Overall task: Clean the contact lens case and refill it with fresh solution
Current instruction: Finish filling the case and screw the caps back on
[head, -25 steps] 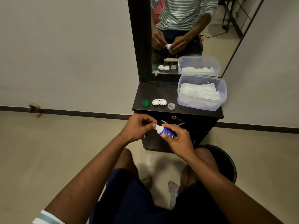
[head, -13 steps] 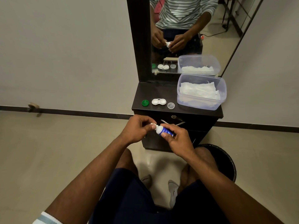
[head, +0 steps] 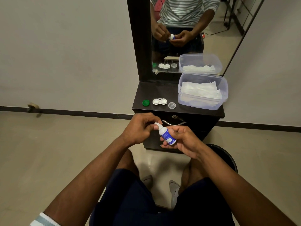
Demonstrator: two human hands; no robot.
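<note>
A small white solution bottle (head: 165, 134) with a blue label is held in front of the dark cabinet, tilted with its top toward the left. My right hand (head: 180, 141) grips its body. My left hand (head: 140, 128) pinches the white cap (head: 157, 125) at its top. On the cabinet top (head: 146, 92) lies the open white lens case (head: 159, 101), with a green cap (head: 145, 102) to its left and a clear cap (head: 172, 105) to its right.
A clear plastic box (head: 202, 91) holding white tissues stands at the right of the cabinet top. A mirror (head: 187, 33) rises behind it. A black bin (head: 228, 159) sits on the floor by my right knee. A drawer handle (head: 173, 123) is just behind my hands.
The bottle has tipped more upright and come a little nearer to me. My left fingers have stayed on the cap.
</note>
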